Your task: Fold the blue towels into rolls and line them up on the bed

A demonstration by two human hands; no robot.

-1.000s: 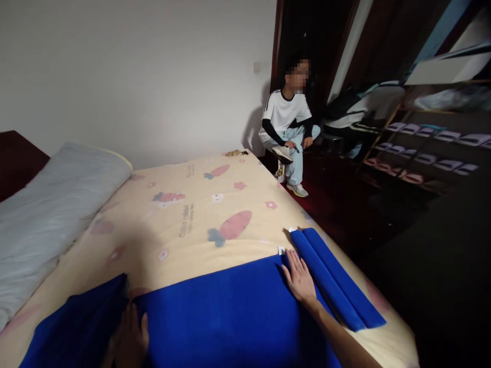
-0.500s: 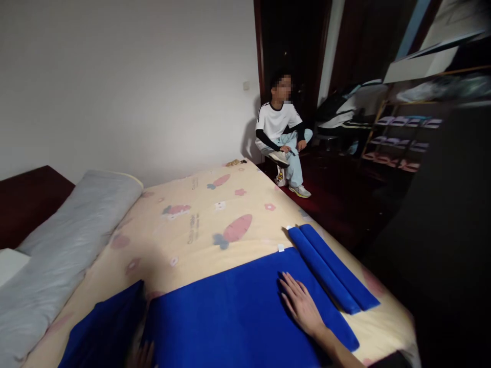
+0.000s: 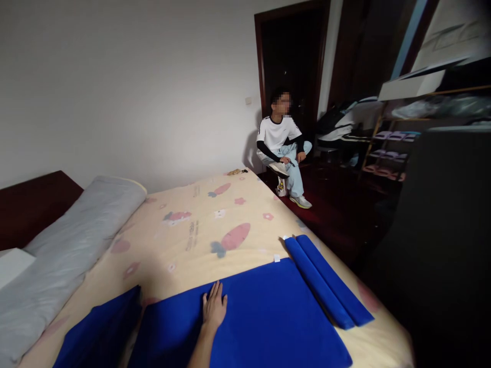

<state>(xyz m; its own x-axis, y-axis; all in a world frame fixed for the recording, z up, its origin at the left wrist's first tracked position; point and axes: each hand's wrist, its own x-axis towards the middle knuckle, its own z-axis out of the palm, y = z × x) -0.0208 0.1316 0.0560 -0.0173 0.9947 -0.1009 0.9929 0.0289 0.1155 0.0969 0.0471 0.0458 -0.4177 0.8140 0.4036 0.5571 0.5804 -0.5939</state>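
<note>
The blue cloth (image 3: pixel 261 312) is lying spread out nearly flat on the bed (image 3: pixel 199 271), running out of the bottom of the view. A small white tag (image 3: pixel 276 258) is sticking out from its far edge, near the far right corner. The left hand (image 3: pixel 215 305) is resting palm down on the cloth close to that far edge, opening flat with its fingers only slightly apart, and it is gripping nothing. The right hand is staying out of view, so its state cannot be told.

Just beside the cloth on the right, two long blue strips (image 3: pixel 326 281) are lying side by side. On the left, a rumpled dark blue cloth (image 3: pixel 102 327) is lying near the spread one. Farther left, a long grey pillow (image 3: pixel 76 245) is resting along the bed, with a white object (image 3: pixel 14 266) showing beside it.

Beyond the bed's far corner, a person (image 3: pixel 282 143) in a white shirt is sitting near a dark doorway (image 3: pixel 293 56), while slippers (image 3: pixel 391 153) are standing on a rack to the right.
</note>
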